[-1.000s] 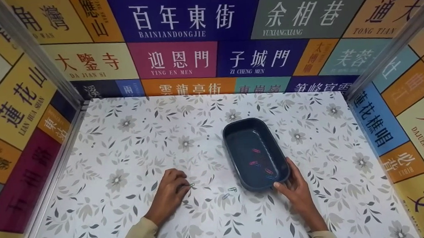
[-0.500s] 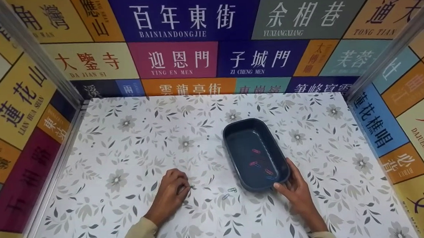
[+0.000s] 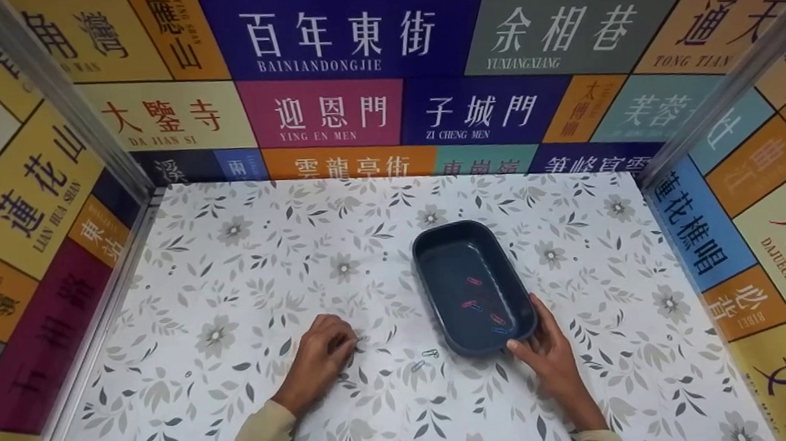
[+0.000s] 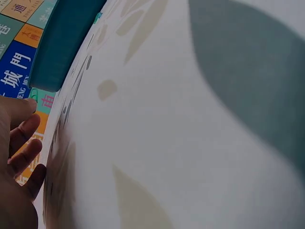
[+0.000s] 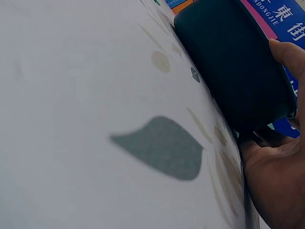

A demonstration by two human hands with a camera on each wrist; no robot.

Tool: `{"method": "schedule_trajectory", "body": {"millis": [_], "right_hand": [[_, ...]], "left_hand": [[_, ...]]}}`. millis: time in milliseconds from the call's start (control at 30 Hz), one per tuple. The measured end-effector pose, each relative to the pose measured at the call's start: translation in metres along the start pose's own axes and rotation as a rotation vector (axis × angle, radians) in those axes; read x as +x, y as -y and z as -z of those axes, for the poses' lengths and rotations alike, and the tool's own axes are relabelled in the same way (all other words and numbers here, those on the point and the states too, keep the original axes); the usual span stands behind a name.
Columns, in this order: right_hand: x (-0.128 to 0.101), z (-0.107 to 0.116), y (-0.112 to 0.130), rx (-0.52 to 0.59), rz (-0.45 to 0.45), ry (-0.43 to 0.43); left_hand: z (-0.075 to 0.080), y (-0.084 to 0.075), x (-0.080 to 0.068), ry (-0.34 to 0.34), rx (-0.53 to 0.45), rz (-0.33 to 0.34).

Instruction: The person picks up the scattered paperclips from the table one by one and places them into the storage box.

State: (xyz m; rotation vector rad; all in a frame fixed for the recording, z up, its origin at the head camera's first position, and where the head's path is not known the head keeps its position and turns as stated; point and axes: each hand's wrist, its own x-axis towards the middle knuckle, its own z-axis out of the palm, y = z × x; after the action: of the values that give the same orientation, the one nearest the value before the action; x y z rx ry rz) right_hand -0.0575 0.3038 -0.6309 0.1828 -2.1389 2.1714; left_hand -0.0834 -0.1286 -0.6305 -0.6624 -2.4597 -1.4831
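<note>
**Left Hand Closes Over a Clip Beside the Dark Tray**

While the right hand (image 3: 551, 358) holds the near corner of the dark tray (image 3: 429, 245), the left hand (image 3: 320, 360) sits on the flowery table (image 3: 231, 280), well off at the tray's 9 o'clock. A second ago a small green clip poked out past the left fingertips. Now the fingers are curled tighter and that clip is hidden under them, so it looks like the hand has pinched it up, though the head view cannot prove it. The tray and the right hand have not moved.

Two loose paper clips (image 3: 425, 359) lie on the table between the hands, near the tray's 7 o'clock. Red and pink clips (image 3: 471, 301) rest inside the tray.

From the left wrist view, the fingers (image 4: 21, 133) bend inward close together, with a bit of green clip (image 4: 33, 93) at the fingertip at 12 o'clock. The head view does not show that. From the right wrist view, the thumb (image 5: 286, 52) lies on the tray's rim and the tray wall (image 5: 228, 71) presses into the palm, a grip the head view only hints at.
</note>
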Motion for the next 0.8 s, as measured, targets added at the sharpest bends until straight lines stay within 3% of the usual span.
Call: {"method": "schedule_trajectory", "body": {"millis": [233,467,800], "right_hand": [[0.000,0.000,0.001,-0.015,-0.023,-0.002],[-0.001,0.000,0.002,-0.041,-0.050,0.007],[0.000,0.000,0.003,-0.035,-0.053,0.001]], "left_hand": [[-0.001,-0.004,0.003,0.014,-0.065,0.033],[-0.005,-0.006,0.008,0.008,-0.047,0.009],[-0.010,-0.010,0.020,0.054,-0.105,0.023]]}}
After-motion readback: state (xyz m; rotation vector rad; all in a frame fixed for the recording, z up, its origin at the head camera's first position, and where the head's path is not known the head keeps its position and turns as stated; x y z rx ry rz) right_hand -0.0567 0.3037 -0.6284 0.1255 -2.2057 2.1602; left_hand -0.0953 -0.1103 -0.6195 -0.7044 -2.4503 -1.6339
